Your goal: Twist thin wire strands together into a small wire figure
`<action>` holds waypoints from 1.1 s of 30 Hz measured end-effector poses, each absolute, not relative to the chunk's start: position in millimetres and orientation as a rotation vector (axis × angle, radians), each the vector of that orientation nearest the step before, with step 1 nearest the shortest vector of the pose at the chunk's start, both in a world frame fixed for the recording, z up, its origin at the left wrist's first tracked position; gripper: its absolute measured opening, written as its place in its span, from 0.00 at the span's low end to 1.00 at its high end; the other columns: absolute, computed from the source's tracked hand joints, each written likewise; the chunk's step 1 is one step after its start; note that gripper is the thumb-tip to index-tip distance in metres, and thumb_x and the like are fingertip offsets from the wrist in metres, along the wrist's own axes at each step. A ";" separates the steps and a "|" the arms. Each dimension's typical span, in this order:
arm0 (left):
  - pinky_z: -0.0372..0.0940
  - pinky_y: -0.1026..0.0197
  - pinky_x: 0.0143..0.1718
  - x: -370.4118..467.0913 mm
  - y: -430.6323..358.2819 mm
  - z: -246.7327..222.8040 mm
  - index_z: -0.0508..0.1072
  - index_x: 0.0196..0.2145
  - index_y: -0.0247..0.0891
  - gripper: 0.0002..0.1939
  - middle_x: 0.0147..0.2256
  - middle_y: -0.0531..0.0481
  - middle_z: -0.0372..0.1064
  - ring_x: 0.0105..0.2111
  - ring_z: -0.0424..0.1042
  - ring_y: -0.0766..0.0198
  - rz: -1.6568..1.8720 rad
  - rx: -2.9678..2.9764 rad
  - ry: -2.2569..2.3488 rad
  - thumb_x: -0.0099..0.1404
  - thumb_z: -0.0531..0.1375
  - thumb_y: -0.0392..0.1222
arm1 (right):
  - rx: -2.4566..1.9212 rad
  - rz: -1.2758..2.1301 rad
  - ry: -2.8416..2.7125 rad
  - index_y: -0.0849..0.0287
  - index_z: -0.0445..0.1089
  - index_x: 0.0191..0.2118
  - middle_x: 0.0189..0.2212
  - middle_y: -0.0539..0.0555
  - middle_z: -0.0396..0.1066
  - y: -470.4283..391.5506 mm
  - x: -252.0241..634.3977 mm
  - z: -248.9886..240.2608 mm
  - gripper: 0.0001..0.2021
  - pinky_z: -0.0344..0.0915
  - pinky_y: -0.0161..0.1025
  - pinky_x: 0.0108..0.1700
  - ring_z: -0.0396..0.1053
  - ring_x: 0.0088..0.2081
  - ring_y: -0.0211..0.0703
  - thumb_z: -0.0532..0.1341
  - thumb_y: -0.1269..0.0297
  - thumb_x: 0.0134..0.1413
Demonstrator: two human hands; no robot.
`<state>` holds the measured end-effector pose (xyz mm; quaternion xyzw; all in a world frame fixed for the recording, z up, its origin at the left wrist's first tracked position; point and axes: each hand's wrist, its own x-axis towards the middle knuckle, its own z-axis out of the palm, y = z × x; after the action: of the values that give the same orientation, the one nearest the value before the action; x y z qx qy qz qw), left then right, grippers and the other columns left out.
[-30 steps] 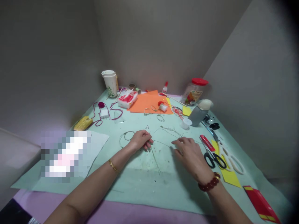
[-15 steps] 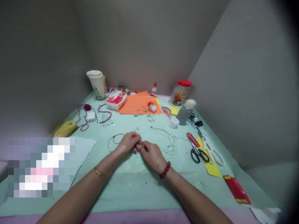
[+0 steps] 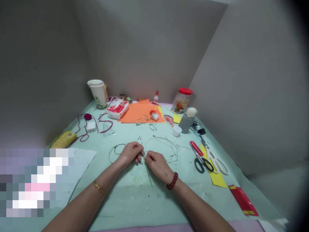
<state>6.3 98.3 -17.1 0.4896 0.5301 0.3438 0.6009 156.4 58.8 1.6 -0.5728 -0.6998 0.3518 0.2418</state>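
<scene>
My left hand [image 3: 132, 152] is closed in a pinch over the middle of the table, its fingertips on a thin greenish cord [image 3: 149, 179]. Just to its right, my right hand [image 3: 157, 163] also pinches this cord, and a loose end trails down toward me. The fingertips nearly meet, and the exact grip is too small to make out. A coiled cord [image 3: 115, 149] lies beside my left hand. Beyond my right hand is a loose tangle of thin cord [image 3: 178, 151]. Small dark scraps [image 3: 139, 138] lie past my fingertips.
To the right are black-handled scissors [image 3: 200, 165], white-handled scissors [image 3: 221, 166] and a red packet [image 3: 243, 200]. Farther back stand a grey bottle [image 3: 186, 123], a red-lidded jar [image 3: 181, 102] and a white cup [image 3: 98, 94]. Orange paper [image 3: 135, 113] lies behind a clear triangle ruler [image 3: 108, 131].
My hands have drawn slightly apart, and a cord end now hangs below my right hand. The whole view has shifted a little, with the table lower in the picture.
</scene>
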 end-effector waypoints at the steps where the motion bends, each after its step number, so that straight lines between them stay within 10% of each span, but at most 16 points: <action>1: 0.55 0.71 0.13 6.2 98.2 -17.2 0.66 0.27 0.34 0.08 0.21 0.52 0.70 0.12 0.60 0.75 0.803 1.131 1.225 0.60 0.58 0.41 | -1.568 0.956 -1.918 0.58 0.54 0.20 0.18 0.46 0.57 59.1 157.0 2.6 0.11 0.47 0.33 0.27 0.53 0.24 0.35 0.50 0.69 0.52; 18: 0.54 0.71 0.13 3.5 97.7 -15.4 0.66 0.26 0.34 0.06 0.18 0.54 0.67 0.11 0.58 0.76 0.793 1.121 1.236 0.60 0.57 0.37 | -1.620 0.950 -1.898 0.57 0.51 0.20 0.18 0.46 0.54 61.9 166.3 7.2 0.10 0.47 0.34 0.26 0.51 0.24 0.36 0.50 0.68 0.50; 24: 0.58 0.70 0.14 3.2 99.8 -17.2 0.64 0.28 0.34 0.05 0.34 0.45 0.74 0.15 0.65 0.74 0.801 1.070 1.199 0.60 0.56 0.37 | -1.605 0.985 -1.915 0.58 0.52 0.20 0.18 0.46 0.55 57.3 166.9 8.0 0.10 0.47 0.34 0.26 0.51 0.24 0.35 0.49 0.68 0.50; 33: 0.57 0.69 0.15 -1.8 100.7 -23.6 0.66 0.27 0.35 0.06 0.20 0.52 0.67 0.13 0.61 0.74 0.784 1.127 1.218 0.59 0.58 0.39 | -1.555 1.104 -1.967 0.57 0.50 0.20 0.18 0.45 0.53 40.2 168.9 17.1 0.09 0.47 0.34 0.26 0.49 0.24 0.35 0.49 0.70 0.48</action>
<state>-1.8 100.7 -23.6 0.4878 0.5272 0.3393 0.6074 168.9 40.2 17.1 -0.5563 -0.7034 0.3947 0.1996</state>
